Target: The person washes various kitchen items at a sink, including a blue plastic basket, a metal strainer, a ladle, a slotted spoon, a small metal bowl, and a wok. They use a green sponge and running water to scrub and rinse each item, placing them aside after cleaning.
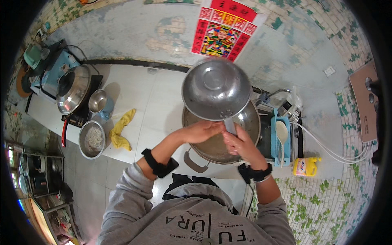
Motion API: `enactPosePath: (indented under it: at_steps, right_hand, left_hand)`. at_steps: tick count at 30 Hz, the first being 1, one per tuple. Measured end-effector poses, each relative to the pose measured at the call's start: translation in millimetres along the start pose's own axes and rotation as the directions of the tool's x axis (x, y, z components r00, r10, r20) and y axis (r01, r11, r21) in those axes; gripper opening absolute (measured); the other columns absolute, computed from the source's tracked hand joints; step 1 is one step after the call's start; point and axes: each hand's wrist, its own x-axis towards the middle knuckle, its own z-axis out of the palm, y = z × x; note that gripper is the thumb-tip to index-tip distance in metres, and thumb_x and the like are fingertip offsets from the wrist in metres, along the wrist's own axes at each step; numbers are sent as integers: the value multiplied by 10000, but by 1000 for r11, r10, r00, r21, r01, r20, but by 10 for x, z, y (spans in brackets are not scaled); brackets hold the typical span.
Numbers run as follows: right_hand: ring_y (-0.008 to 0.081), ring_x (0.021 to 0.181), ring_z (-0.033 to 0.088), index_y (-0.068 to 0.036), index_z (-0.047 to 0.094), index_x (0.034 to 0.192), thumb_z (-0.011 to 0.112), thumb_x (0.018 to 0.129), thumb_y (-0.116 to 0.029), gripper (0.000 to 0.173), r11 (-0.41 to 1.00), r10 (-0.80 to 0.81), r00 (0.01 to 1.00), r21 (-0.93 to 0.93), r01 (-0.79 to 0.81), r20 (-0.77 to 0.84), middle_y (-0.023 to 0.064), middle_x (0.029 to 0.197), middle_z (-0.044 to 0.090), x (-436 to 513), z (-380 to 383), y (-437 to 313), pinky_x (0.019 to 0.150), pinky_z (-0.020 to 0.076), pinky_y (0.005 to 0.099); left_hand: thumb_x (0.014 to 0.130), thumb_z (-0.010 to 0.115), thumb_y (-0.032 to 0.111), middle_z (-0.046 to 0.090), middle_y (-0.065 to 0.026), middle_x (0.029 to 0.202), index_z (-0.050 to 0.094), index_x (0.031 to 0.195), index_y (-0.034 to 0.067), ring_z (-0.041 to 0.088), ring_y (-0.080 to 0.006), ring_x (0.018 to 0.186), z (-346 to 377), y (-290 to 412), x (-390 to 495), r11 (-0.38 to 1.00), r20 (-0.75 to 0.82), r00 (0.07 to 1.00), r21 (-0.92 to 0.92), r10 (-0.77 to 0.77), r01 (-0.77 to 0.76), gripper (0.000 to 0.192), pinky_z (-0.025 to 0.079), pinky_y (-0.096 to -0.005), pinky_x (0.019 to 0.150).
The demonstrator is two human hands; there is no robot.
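A metal frying pan (216, 87) is held up with its underside towards me, above a large metal basin (196, 153). My right hand (243, 144) is closed around the pan's handle (230, 126). Beside the handle, my left hand (203, 131) reaches over the basin; its fingertips meet the handle near my right hand, and whether they grip it cannot be told. Murky liquid seems to lie in the basin, partly hidden by the pan and both hands. At the basin's near side a curved loop handle (194, 163) sticks out.
Leftward on the counter (153, 101) are a yellow cloth (121, 131), a bowl of noodle-like strands (92, 139), a metal cup (98, 101) and a lidded wok (73, 88). At right are a sink with a faucet (280, 91), a blue rack with a ladle (281, 131) and a yellow bottle (305, 167).
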Motion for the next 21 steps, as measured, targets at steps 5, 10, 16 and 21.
enactPosePath:
  at_steps: [5, 10, 16, 21]
  right_hand:
    - [347, 560, 578, -18, 387, 1125, 539, 929, -202, 308, 356, -482, 860, -934, 16, -169, 196, 758, 599, -309, -967, 380, 511, 424, 453]
    - [456, 722, 630, 81, 366, 1072, 502, 800, -9, 317, 164, -374, 887, -960, -226, -273, 291, 777, 626, -85, -844, 460, 637, 501, 524]
    - [357, 596, 636, 46, 389, 1016, 482, 858, -75, 220, 470, -53, 924, -826, -311, -378, 244, 740, 608, 26, -564, 364, 483, 495, 448]
    - [147, 412, 455, -5, 396, 1033, 495, 906, -151, 218, 886, 244, 949, -354, -301, -198, 81, 675, 485, -11, -661, 369, 339, 357, 313]
  left_hand:
    - [842, 620, 322, 359, -203, 1421, 387, 1402, 205, 496, -356, 1182, 74, -222, 516, 431, 12, 831, 859, -556, 276, 617, 436, -438, 971]
    - [748, 691, 238, 368, -208, 1406, 417, 1375, 154, 480, -352, 1200, 172, -1088, 587, 456, 183, 790, 880, -586, 135, 689, 471, -470, 922]
    - [768, 651, 126, 461, -223, 1319, 520, 1250, 84, 474, -375, 1193, -68, -1041, 805, 474, 374, 770, 874, -518, -105, 501, 430, -429, 969]
    - [774, 654, 162, 382, -185, 1399, 425, 1339, 100, 406, -374, 1260, 30, -722, 853, 594, -114, 993, 798, -12, 99, 613, 391, -420, 1023]
